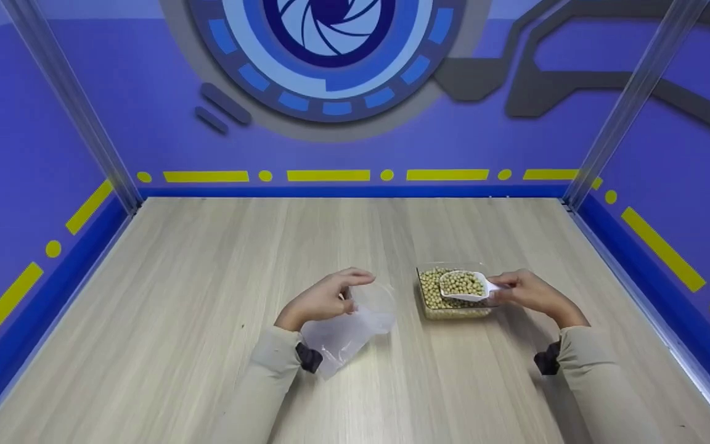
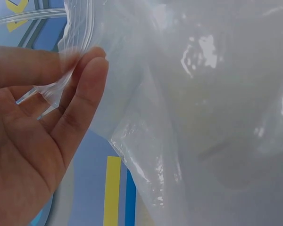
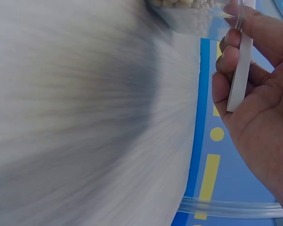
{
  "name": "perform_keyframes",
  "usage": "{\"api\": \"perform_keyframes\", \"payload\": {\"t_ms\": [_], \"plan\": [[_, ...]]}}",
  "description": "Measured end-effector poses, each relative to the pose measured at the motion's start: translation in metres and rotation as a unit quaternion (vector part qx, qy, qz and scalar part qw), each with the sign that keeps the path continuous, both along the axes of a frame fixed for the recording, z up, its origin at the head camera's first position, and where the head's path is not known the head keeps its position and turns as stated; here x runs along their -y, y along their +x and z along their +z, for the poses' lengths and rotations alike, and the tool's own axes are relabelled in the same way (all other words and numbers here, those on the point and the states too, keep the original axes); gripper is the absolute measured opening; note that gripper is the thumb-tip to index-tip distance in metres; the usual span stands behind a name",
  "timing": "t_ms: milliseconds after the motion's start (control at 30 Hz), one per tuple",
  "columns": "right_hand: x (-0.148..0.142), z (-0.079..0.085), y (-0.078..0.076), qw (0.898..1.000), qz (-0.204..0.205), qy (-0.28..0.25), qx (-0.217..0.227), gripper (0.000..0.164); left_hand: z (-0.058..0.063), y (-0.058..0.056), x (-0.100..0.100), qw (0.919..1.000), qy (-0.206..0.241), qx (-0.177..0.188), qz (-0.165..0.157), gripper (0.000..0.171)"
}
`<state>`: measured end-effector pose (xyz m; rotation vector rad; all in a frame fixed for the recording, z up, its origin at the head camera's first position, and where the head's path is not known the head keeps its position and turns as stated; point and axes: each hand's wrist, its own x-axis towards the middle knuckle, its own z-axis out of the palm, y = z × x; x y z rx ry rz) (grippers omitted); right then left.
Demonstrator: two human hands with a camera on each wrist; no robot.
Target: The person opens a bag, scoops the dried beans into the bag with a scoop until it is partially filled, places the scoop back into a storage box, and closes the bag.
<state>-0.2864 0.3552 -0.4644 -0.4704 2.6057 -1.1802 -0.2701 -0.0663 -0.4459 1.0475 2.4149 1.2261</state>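
My left hand (image 1: 325, 297) pinches the rim of a clear zip bag (image 1: 344, 340), whose mouth is spread in a rounded shape. In the left wrist view, the zip strip (image 2: 85, 33) of the bag runs between thumb and fingers. A white scoop (image 1: 483, 295), heaped with pale yellow round beans (image 1: 463, 283), is held by its handle (image 3: 243, 70) in my right hand (image 1: 535, 295). The scoop is over a clear rectangular container (image 1: 458, 314) full of the same beans. Whether the scoop touches the beans below, I cannot tell.
Everything is on a light wood-grain table (image 1: 182, 320). Blue printed panels (image 1: 330, 154) enclose the back and both sides, with metal posts (image 1: 77, 98) at the rear corners. A small dark speck lies left of the bag.
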Motion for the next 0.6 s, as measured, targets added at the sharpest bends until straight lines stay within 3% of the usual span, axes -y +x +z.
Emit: {"api": "perform_keyframes", "payload": {"t_ms": [600], "plan": [[0.0006, 0.0037, 0.0005, 1.000, 0.006, 0.008, -0.019, 0.039, 0.0002, 0.0005, 0.0024, 1.0000, -0.008, -0.005, 0.002, 0.056]]}}
